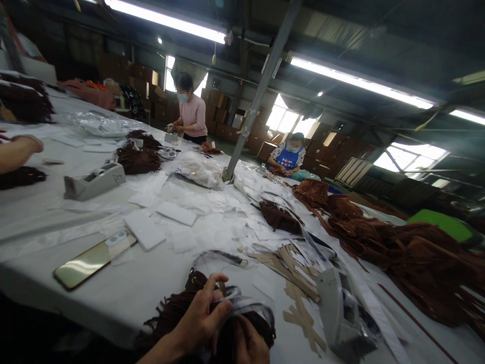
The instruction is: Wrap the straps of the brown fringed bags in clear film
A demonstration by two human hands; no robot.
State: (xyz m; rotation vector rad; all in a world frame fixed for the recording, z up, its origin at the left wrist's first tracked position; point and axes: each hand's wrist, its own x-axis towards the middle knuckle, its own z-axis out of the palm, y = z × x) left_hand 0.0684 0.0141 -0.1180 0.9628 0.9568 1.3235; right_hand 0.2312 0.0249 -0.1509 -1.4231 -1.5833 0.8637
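Right grip [253, 345] | left grip [202, 313] | brown bag [170, 308] beneath and between them

Tube lights [168, 21] glare white against a dim ceiling [341, 33], while blown-out windows [279, 115] shine past the far edge of the surface [147, 278]. Below its near left edge, everything sinks into black shadow. A phone [85, 264] gleams near that edge. Slight blur softens the hands [200, 316]; wide-angle distortion stretches the outer margins.
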